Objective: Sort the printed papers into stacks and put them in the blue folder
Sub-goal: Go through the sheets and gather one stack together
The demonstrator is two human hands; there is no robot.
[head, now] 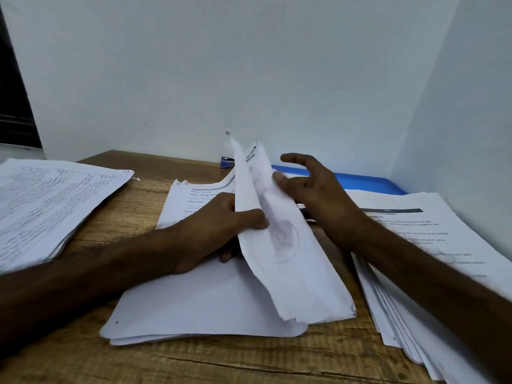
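My left hand pinches a few printed sheets and lifts them upright off the middle pile, whose top sheet is blank. My right hand hovers just right of the raised sheets, fingers spread, the thumb touching their edge. A printed page lies behind my left hand. A stack with tables lies at the left, and a fanned stack of text pages at the right. The blue folder lies flat at the back right, partly under the right stack.
The wooden desk stands in a white corner, with walls close behind and to the right. A small blue stapler rests against the back wall. A dark opening shows at the far left.
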